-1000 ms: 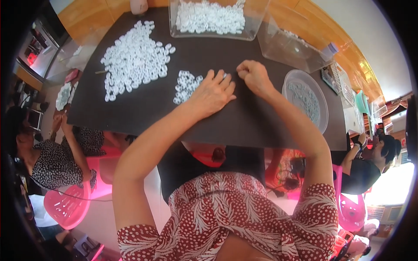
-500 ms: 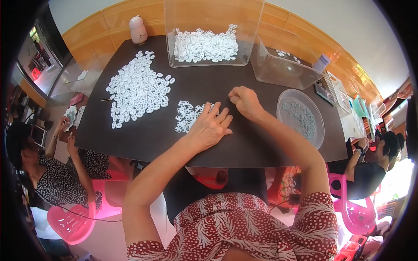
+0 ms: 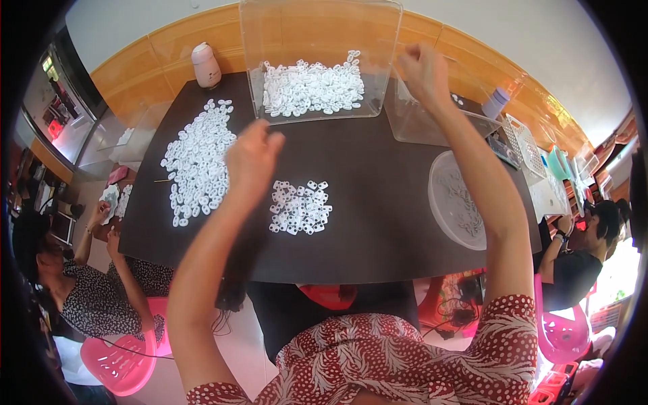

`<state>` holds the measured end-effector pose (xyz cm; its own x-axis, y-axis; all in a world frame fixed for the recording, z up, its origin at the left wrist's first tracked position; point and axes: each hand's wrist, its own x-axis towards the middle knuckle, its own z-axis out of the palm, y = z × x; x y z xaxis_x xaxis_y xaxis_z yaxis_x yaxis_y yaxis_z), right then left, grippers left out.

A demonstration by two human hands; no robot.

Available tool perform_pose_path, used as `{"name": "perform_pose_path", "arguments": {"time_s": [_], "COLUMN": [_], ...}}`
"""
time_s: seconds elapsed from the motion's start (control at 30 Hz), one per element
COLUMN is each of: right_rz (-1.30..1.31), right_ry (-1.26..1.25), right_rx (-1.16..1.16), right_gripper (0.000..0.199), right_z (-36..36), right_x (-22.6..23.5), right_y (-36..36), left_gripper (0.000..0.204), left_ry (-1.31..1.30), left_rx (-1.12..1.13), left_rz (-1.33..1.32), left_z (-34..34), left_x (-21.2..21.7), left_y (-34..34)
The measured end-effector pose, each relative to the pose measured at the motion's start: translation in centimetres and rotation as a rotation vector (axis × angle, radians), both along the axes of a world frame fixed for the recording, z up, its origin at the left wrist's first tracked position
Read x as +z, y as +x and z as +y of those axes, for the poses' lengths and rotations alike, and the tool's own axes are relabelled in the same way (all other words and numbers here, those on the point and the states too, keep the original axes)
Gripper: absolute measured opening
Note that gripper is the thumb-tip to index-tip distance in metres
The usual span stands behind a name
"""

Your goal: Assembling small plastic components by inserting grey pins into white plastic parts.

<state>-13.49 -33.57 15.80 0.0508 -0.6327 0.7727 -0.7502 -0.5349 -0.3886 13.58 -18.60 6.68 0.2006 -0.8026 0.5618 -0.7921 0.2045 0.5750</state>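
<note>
Both hands raised over a dark worktop [image 3: 378, 229], with small white plastic pieces in loose piles.
To work well here, light fingertip pinches would suit such small parts, and lifting the wrists clear should keep the large pile of white oval pieces [image 3: 196, 158] from scattering into the small pile of white holed pieces [image 3: 300, 207] near the middle. The left hand [image 3: 253, 158] is by the large pile's right edge, fingers curled, thumb side toward the right; the right hand [image 3: 424, 73] is extended forward, fingers drawn in, and appears over the low clear bin [image 3: 439, 131]. Both are blurred, so whether either grips a piece cannot be told.
</note>
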Motion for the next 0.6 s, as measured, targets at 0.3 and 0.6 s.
{"name": "perform_pose_path", "arguments": {"time_s": [0.3, 0.6], "right_rz": [0.135, 0.308], "right_ry": [0.449, 0.555], "right_rx": [-0.077, 0.083], "right_gripper": [0.045, 0.027], "right_z": [-10.5, -11.8], "right_x": [0.2, 0.6], "right_y": [0.0, 0.8], "left_gripper": [0.043, 0.041], "left_ry": [0.323, 0.542], "left_rx": [0.158, 0.165], "left_rz": [0.176, 0.360], "left_z": [-11.7, -16.5], "left_x": [1.8, 2.2], "left_y": [7.8, 8.2]}}
